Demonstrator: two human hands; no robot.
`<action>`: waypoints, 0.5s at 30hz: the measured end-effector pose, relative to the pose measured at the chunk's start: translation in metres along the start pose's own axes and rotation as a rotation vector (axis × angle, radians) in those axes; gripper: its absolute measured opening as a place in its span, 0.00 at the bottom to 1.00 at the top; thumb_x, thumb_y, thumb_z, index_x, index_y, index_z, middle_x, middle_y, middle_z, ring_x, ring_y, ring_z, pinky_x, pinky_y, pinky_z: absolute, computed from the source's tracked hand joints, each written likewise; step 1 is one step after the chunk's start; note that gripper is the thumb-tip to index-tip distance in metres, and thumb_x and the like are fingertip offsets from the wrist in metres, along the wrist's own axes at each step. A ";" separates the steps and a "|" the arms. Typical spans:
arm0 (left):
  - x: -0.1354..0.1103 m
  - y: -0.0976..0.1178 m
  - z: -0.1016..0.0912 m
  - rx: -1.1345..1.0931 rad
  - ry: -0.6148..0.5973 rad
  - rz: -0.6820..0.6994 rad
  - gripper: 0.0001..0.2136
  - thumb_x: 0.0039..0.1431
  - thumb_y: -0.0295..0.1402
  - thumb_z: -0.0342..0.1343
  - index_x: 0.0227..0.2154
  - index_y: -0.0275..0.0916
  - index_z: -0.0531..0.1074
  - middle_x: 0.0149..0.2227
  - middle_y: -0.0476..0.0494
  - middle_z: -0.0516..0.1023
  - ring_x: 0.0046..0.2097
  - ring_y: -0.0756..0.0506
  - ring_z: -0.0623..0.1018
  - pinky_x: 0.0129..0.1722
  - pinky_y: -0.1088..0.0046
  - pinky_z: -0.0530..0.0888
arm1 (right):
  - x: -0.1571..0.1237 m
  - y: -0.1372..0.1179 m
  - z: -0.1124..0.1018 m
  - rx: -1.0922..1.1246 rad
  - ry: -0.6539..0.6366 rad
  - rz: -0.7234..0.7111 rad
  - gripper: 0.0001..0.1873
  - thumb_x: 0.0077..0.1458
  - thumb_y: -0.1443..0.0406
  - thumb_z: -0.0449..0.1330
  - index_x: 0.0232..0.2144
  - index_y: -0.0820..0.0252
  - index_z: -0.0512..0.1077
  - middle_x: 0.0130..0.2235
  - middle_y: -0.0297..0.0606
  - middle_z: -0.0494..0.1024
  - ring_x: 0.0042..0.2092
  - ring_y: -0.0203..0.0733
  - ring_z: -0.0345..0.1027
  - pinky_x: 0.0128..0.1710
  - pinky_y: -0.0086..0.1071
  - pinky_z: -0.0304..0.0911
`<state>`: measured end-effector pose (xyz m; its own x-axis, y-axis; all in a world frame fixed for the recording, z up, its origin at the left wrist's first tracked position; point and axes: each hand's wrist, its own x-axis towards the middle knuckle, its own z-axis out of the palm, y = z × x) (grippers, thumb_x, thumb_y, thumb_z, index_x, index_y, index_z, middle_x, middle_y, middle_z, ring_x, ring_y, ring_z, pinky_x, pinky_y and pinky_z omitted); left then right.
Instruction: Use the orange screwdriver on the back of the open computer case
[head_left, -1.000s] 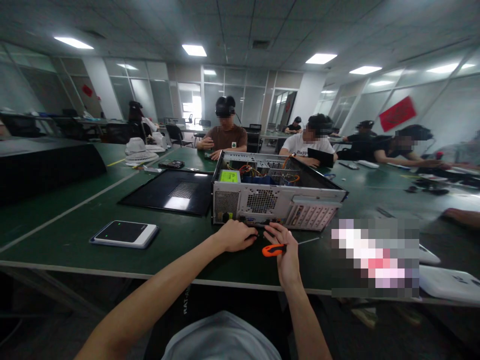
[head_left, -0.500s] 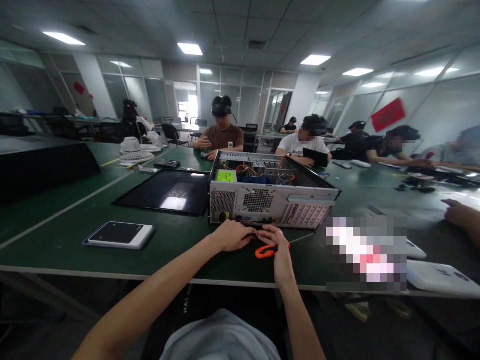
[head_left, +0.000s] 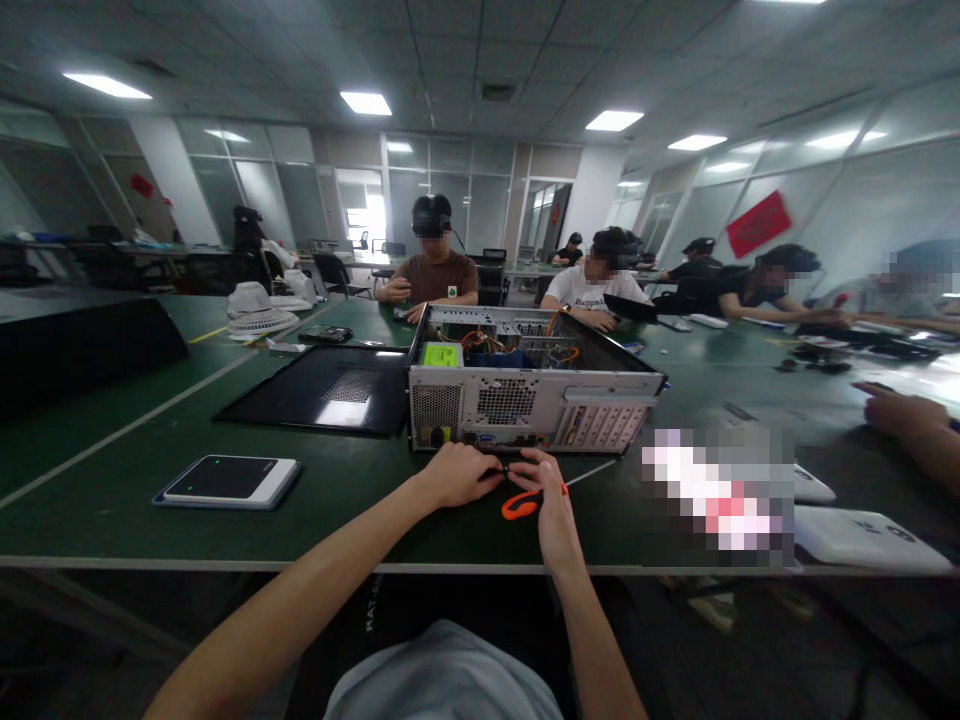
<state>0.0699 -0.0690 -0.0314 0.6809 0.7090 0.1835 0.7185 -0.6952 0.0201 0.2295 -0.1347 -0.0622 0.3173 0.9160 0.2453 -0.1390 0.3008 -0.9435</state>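
Observation:
An opened computer case (head_left: pixel 551 395) lies on its side in front of me, with wires and a power supply bearing a green label (head_left: pixel 441 355) visible inside. Close to its rear panel, my left hand (head_left: pixel 459 473) is closed in a pinch at a tiny dark piece, too small to name. Opposite it, the fingertips of my right hand (head_left: pixel 553 505) almost meet the same piece. Tucked in my right hand is a screwdriver (head_left: pixel 520 506) with an orange and black handle; its thin shaft points right, toward the case's corner.
Left of the case lies a black side panel (head_left: pixel 315 395). A white and black device (head_left: pixel 229 480) rests near the front left. White fans (head_left: pixel 259 318) stand farther back. On the right are a white device (head_left: pixel 862 538) and another person's hand (head_left: pixel 904 412). Several people sit around.
My view has turned slightly right, so everything sits a little farther left. Both hands keep nearly the same pose at the small piece. The other person's hand at right has moved slightly.

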 end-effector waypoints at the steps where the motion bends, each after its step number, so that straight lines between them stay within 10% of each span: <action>1: 0.000 0.001 0.000 -0.005 -0.001 -0.007 0.15 0.71 0.44 0.50 0.49 0.48 0.79 0.41 0.41 0.85 0.43 0.37 0.84 0.38 0.66 0.75 | 0.000 0.000 0.000 -0.006 -0.003 -0.006 0.28 0.57 0.38 0.59 0.40 0.53 0.77 0.35 0.36 0.81 0.42 0.46 0.78 0.47 0.39 0.74; 15: 0.003 -0.005 0.001 -0.255 0.093 -0.076 0.10 0.68 0.38 0.55 0.43 0.42 0.80 0.33 0.45 0.84 0.36 0.43 0.82 0.33 0.72 0.68 | -0.003 0.000 -0.007 -0.158 -0.010 -0.037 0.16 0.55 0.51 0.64 0.30 0.57 0.70 0.21 0.24 0.61 0.23 0.33 0.55 0.25 0.30 0.55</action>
<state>0.0686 -0.0634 -0.0321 0.6019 0.7546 0.2615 0.7003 -0.6561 0.2813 0.2353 -0.1398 -0.0644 0.3101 0.9079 0.2820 0.0222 0.2896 -0.9569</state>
